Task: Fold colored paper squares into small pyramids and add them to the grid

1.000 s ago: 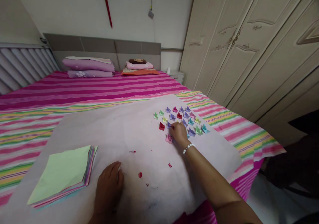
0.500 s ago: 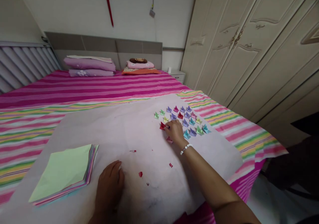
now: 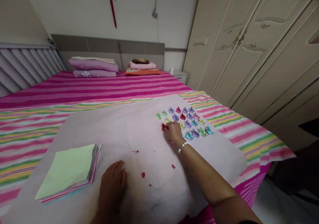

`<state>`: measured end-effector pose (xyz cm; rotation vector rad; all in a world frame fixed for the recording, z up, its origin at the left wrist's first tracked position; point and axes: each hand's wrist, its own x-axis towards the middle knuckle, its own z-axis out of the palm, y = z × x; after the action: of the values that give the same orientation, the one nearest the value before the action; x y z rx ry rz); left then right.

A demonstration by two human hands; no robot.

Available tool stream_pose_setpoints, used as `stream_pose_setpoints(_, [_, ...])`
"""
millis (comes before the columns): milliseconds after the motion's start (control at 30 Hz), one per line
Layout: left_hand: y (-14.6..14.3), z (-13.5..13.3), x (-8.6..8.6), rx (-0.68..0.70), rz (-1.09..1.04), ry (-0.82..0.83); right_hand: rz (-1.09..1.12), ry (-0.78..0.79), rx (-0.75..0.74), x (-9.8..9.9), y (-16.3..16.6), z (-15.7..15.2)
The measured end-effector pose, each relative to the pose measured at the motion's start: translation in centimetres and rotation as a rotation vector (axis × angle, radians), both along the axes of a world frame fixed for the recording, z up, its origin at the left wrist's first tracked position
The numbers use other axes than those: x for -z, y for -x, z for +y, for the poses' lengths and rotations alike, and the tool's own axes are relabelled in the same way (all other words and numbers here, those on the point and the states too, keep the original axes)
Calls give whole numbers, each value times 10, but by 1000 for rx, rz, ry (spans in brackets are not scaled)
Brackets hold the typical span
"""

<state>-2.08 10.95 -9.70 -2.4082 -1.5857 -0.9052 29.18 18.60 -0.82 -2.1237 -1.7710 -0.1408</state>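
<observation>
My right hand reaches out over a pale sheet on the bed, its fingers curled down and touching a small red folded paper piece. Several small folded paper pieces in purple, teal, green, yellow and red lie in rows just right of it. My left hand rests knuckles-up on the sheet near me, its fingers curled under with nothing visible in them. A stack of coloured square papers, light green on top, lies to its left. Red paper scraps dot the sheet between my hands.
The bed carries a pink striped cover, with folded pillows and a small cushion pile at the headboard. A cream wardrobe stands along the right side, and a white nightstand sits in the corner.
My right hand has slid left from the middle of the folded pieces to the red piece at their left edge. The left hand has stayed put. The view shifted slightly.
</observation>
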Motion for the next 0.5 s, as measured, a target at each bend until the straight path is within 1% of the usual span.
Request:
stream_pose_setpoints(267, [1,1,1,15,-1,-26,-15,17,-20,-4,3,-15])
stream_pose_setpoints(500, [1,-1,3,16,20,-39,-31,31,-27,-12,4,-16])
